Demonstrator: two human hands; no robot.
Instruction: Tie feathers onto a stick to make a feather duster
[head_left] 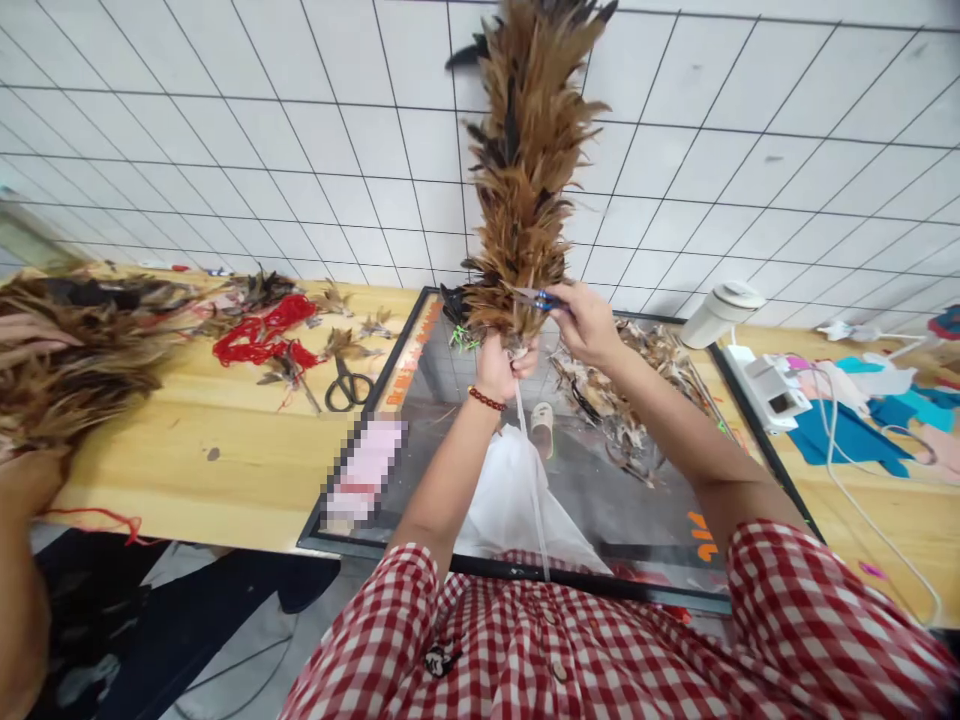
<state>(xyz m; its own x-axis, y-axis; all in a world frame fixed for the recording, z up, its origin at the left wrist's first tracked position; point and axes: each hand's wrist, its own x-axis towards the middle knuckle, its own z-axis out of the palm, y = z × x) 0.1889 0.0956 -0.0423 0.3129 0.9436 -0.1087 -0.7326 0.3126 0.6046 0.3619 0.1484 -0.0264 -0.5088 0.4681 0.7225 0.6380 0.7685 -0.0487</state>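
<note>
A long feather duster (529, 150) with brown and black feathers stands upright in front of me. My left hand (504, 370) is wrapped round its lower end. A thin white strip (531, 460) runs down from that hand toward my shirt. In my right hand (589, 325) is a small pair of blue-handled thread snips (546, 299), with the blades pointing left against the lowest feathers. Loose feathers (622, 400) lie on the dark glass panel (442, 460) below my right forearm.
To the left, a co-worker's hand (30, 480) is at another feather bundle (97, 350). Red yarn (266, 330) and black scissors (349, 387) lie on the wooden table (225, 480). A white cup (721, 312), a power strip (765, 388) and blue fabric pieces (840, 435) are on the right.
</note>
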